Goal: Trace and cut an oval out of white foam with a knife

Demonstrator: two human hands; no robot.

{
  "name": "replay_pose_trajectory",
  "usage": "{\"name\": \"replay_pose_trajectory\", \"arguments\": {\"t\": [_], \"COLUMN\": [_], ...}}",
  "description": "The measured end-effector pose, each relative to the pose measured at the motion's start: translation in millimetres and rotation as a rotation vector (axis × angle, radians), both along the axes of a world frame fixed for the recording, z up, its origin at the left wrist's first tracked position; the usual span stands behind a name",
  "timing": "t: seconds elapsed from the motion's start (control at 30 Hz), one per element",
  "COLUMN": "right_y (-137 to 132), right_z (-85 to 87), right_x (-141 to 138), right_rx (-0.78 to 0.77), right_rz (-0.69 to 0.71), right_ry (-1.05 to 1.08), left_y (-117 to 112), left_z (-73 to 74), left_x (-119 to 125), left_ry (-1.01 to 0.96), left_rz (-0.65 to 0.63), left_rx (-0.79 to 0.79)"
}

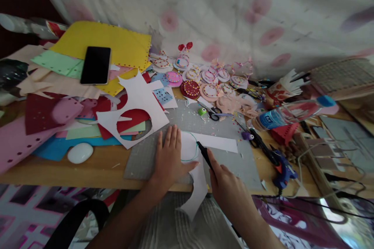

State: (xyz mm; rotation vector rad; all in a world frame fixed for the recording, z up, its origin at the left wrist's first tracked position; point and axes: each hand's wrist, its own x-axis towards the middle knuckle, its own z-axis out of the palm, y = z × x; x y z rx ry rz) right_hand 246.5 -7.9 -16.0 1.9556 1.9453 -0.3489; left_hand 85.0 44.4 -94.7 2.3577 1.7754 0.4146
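White paper (188, 147) with a green curved line drawn on it lies on a grey cutting mat (138, 163) at the table's front edge. My left hand (169, 153) presses flat on the paper's left side, fingers stretched out. In my right hand (229, 184) is a black craft knife (207, 156), its tip on the green line at the right of the curve. A partly cut white strip (198, 192) curves down over the table edge between my hands. Behind the knife lies another straight white paper piece (223, 142).
Coloured sheets and a phone (96, 65) pile up at left, near a white oval object (80, 153). Small decorated paper hats (190, 89) line the back. Scissors (214, 113), a water bottle (292, 113) and a blue glue gun (284, 171) lie rightward.
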Motion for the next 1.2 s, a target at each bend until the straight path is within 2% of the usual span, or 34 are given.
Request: {"name": "replay_pose_trajectory", "arguments": {"t": [0.27, 0.43, 0.57, 0.63, 0.7, 0.8, 0.87, 1.0, 1.2], "right_y": [0.1, 3.9, 6.9, 10.2, 15.8, 27.1, 34.2, 41.3, 38.5], "right_z": [4.4, 6.1, 16.8, 21.6, 24.3, 25.8, 26.0, 23.0, 14.0], "right_x": [1.3, 30.0, 67.7, 80.0, 85.1, 81.2, 74.0, 59.3, 54.7], "right_rx": [-0.031, -0.022, 0.115, 0.134, 0.126, 0.118, 0.084, 0.002, 0.030], "right_rz": [-0.035, -0.052, 0.049, 0.101, 0.212, 0.450, 0.543, 0.602, 0.610], "right_ry": [0.041, 0.293, 0.487, 0.464, 0.413, 0.362, 0.342, 0.304, 0.266], "left_y": [-0.7, 0.6, 6.3, 9.5, 11.8, 13.0, 12.8, 11.8, 11.5], "left_z": [0.5, -0.7, 0.0, 0.4, 0.5, 0.0, 0.1, 1.0, 1.2], "left_x": [0.5, -5.1, -21.8, -30.0, -35.1, -36.7, -35.8, -35.1, -36.4], "left_ry": [-0.005, -0.001, 0.002, 0.001, -0.003, -0.007, -0.005, 0.002, 0.016], "left_rz": [0.005, -0.047, -0.207, -0.279, -0.317, -0.327, -0.324, -0.319, -0.318], "left_rx": [-0.014, -0.023, -0.026, -0.027, -0.020, 0.001, 0.002, -0.011, -0.024]}}
